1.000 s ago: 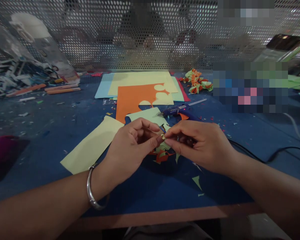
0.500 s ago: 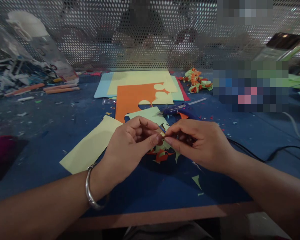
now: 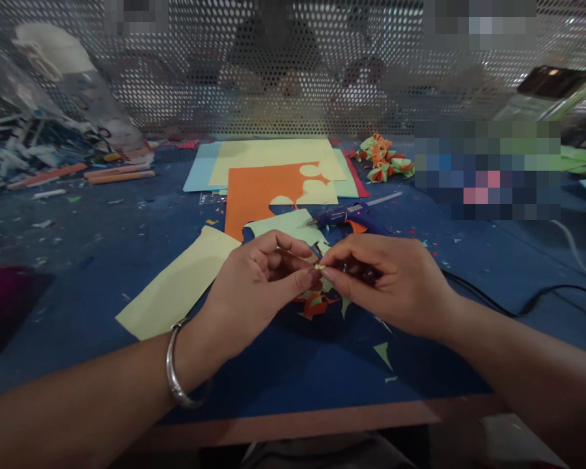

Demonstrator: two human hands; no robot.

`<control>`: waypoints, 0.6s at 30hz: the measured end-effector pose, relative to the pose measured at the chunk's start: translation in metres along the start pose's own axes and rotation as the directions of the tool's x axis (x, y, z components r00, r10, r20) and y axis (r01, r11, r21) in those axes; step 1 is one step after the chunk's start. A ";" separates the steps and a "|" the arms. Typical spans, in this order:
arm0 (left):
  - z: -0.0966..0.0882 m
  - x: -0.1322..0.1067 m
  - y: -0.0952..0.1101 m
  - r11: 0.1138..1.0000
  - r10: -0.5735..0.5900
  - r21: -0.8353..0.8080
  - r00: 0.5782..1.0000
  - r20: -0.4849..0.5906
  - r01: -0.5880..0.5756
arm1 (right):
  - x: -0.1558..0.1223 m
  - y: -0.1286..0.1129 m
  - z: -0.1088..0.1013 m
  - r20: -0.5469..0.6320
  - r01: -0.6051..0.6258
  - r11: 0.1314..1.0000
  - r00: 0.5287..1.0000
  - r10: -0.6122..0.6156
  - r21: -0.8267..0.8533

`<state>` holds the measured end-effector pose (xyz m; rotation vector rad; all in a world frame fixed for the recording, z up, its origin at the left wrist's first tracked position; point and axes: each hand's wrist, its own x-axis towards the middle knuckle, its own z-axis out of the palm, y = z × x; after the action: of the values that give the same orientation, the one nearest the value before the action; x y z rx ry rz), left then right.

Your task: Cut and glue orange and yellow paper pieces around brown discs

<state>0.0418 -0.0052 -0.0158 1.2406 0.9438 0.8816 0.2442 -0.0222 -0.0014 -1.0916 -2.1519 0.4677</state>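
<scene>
Between the fingertips of both hands is a small pale yellow piece of paper (image 3: pixel 320 266), mostly covered by the fingers. My left hand (image 3: pixel 261 280), with a silver bangle (image 3: pixel 174 365) at the wrist, pinches it from the left. From the right, my right hand (image 3: pixel 388 273) pinches the same piece, thumb against forefinger. Orange and green paper scraps (image 3: pixel 316 304) lie beneath the fingers. A pale yellow paper sheet (image 3: pixel 178 286) rests by my left wrist. Just beyond the hands are a light green cut sheet (image 3: pixel 288 225) and a blue glue gun (image 3: pixel 339 213).
Behind lie an orange sheet with round cut-outs (image 3: pixel 254 195) and stacked coloured paper (image 3: pixel 273 153). Orange-green paper pieces (image 3: pixel 383 159) are heaped at the back right. A bottle (image 3: pixel 83 85) and glue sticks (image 3: pixel 120 176) are on the left. A black cable (image 3: pixel 493 303) runs right.
My left fingertips have shifted slightly right, closer to the right ones. The small paper piece has turned a little and shows less between them. Everything else stays in place.
</scene>
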 end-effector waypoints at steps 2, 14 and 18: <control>0.000 0.000 -0.001 1.000 -0.003 -0.015 1.000 0.021 0.003 | 0.000 0.001 0.000 0.001 0.002 1.000 1.000 -0.002 0.008; -0.001 0.002 0.000 1.000 -0.028 0.014 0.996 0.080 0.027 | 0.000 0.004 0.001 0.009 0.019 1.000 1.000 -0.019 0.008; -0.013 0.004 0.011 0.961 0.039 0.270 0.993 0.107 -0.067 | 0.000 0.004 -0.001 0.027 -0.013 1.000 1.000 0.012 0.010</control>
<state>0.0310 0.0048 -0.0061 1.5386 0.9776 0.7384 0.2477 -0.0195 -0.0029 -1.0996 -2.1647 0.5013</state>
